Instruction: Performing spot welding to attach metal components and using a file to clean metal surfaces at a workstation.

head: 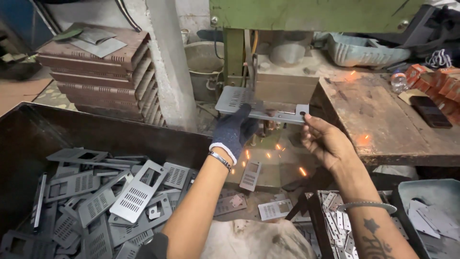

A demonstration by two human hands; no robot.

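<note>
Both hands hold a grey vented metal plate (261,106) under the green machine (306,14), sparks flying below: a weld in progress, I'd judge. Gloved left hand (235,130) fingers pinch its near edge; bare right hand (326,141) fingers pinch its three o'clock end. Steadiness matters next. Orange boxes (438,81) sit on the surface (383,124) at two o'clock.

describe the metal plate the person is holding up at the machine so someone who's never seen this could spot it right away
Start at the green machine at top centre and drop down to where orange sparks fly. There the gloved left hand and bare right hand hold a flat grey metal plate level between them. Unlike the similar slotted plates heaped in the dark bin at lower left, it is the only one lifted to the machine.
</note>
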